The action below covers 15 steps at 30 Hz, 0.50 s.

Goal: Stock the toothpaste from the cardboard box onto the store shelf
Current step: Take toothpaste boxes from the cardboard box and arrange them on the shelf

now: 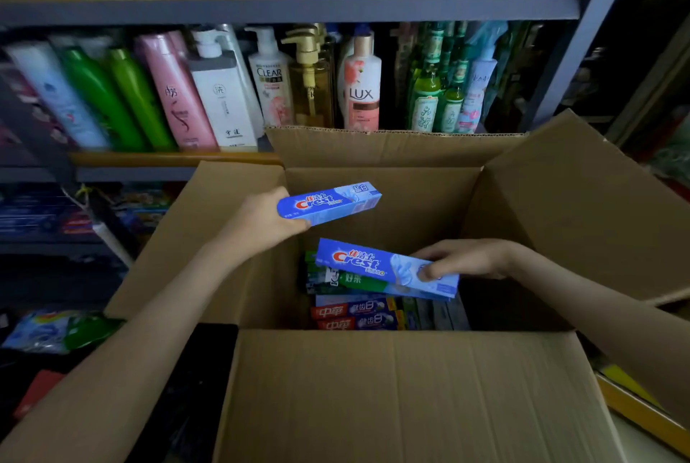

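An open cardboard box [381,388] fills the lower middle of the view, all flaps spread outward. My left hand [261,218] grips the left end of a blue Crest toothpaste carton [330,203] held above the box's left side. Lower down, inside the box, my right hand [463,257] holds the right end of a second blue Crest carton [373,264]. Beneath it lie several more toothpaste cartons [354,317], green and red-and-blue ones. The store shelf [175,160] stands behind the box.
Shampoo and body-wash bottles [224,96] crowd the shelf level behind the box. A lower level at left holds dark toothpaste packs [41,216]. A grey shelf upright [582,33] rises at right. Packaged goods [56,328] lie on the floor at left.
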Tool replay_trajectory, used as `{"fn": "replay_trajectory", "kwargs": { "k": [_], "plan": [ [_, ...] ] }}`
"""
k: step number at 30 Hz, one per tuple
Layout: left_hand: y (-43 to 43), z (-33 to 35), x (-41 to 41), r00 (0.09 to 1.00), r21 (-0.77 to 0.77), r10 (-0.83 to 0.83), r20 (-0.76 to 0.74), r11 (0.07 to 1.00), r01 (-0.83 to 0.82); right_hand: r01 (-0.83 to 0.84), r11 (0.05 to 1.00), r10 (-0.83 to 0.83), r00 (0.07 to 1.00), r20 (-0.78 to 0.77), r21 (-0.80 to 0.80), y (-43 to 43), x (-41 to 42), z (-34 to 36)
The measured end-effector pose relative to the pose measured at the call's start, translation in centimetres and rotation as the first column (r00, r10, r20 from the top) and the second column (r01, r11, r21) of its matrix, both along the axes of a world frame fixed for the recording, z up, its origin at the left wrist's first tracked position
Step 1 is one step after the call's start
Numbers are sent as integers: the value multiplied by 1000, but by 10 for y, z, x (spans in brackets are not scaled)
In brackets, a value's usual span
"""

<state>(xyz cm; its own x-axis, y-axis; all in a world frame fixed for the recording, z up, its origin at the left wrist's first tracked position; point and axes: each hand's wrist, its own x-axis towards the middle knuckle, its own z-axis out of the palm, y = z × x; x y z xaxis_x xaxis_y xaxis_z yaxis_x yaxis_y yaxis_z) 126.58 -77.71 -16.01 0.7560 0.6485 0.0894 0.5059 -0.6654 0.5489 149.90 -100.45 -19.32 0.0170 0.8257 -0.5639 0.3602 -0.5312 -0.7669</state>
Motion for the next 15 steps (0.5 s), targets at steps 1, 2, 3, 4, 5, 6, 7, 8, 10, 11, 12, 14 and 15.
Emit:
{"fn": "replay_trajectory", "kwargs": {
  "k": [1,2,3,4,5,6,7,8,10,11,12,14,15],
  "plan": [
    [-1,0,-3,1000,7,-6,-26,1000,6,-28,999,30,998,49,-39,4,-2,-10],
    [-2,0,-7,999,10,-19,-49,1000,19,-64,995,73,992,106,-80,9,-5,-20],
    [-2,-1,-12,996,10,-34,-78,999,35,-109,986,129,977,168,-123,14,-7,-31],
    [-2,-3,-17,993,21,-48,-110,999,51,-166,971,201,956,215,-173,20,-10,-40],
    [-2,-6,-22,987,53,-57,-148,996,65,-214,951,268,930,252,-224,25,-13,-49],
    [-1,-10,-28,982,105,-66,-179,991,86,-253,929,328,901,283,-270,29,-15,-56],
    [-1,-13,-32,977,159,-82,-198,981,115,-278,911,370,876,308,-303,32,-16,-62],
    [1,-17,-36,973,198,-110,-202,969,150,-293,900,397,857,328,-322,34,-17,-67],
    [4,-24,-42,966,226,-186,-179,948,224,-305,894,416,839,352,-329,35,-19,-65],
    [6,-26,-44,963,228,-217,-163,941,251,-305,900,408,840,357,-311,35,-19,-61],
    [8,-29,-45,960,225,-239,-143,937,267,-297,915,382,853,355,-272,34,-17,-54],
    [8,-30,-47,962,199,-255,-98,942,270,-245,958,281,909,308,-150,27,-15,-33],
    [7,-29,-48,963,187,-263,-59,945,269,-210,975,223,935,277,-77,21,-14,-19]
  ]
}}
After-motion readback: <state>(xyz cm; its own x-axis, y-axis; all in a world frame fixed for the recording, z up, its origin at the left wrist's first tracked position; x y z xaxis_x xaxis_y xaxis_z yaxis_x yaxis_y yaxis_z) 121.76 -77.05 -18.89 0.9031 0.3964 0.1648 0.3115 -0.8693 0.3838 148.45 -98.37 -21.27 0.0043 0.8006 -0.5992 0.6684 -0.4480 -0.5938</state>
